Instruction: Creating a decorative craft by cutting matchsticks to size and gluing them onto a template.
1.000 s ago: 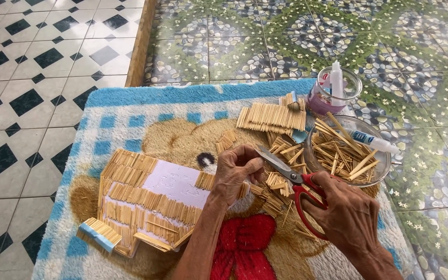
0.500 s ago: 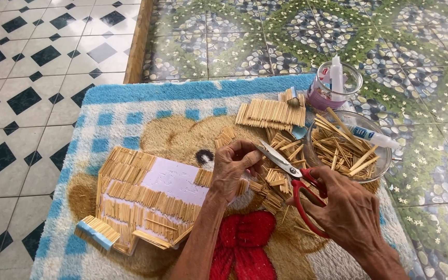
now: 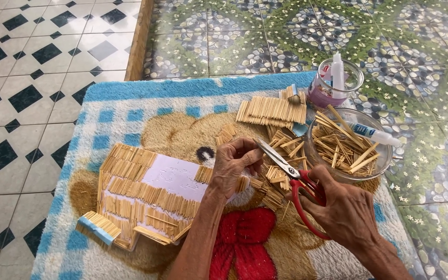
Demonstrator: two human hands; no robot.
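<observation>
A: We grip red-handled scissors [image 3: 291, 173] in our right hand [image 3: 346, 212], blades parted at frame center; left hand [image 3: 233, 168] pinches a short stick piece, too small to make out.

B: Progress? The stick house [image 3: 146, 194], lower left on the mat [image 3: 182, 91], looks roughly half covered; one paper panel bare. Loose sticks fill the glass bowl [image 3: 385, 161].

Just one view here, a head-worn camera that's looking steeply down and a bit forward over the person's own forearms. It's sitting pretty close in, so the left hand [image 3: 233, 168] and right hand [image 3: 346, 212] are filling the lower middle while the bear-print rug [image 3: 182, 91] is running off the bottom edge. Up top it's taking in floor tiles, checkered at the left and pebble-patterned at the right, with no second view sharing anything
</observation>
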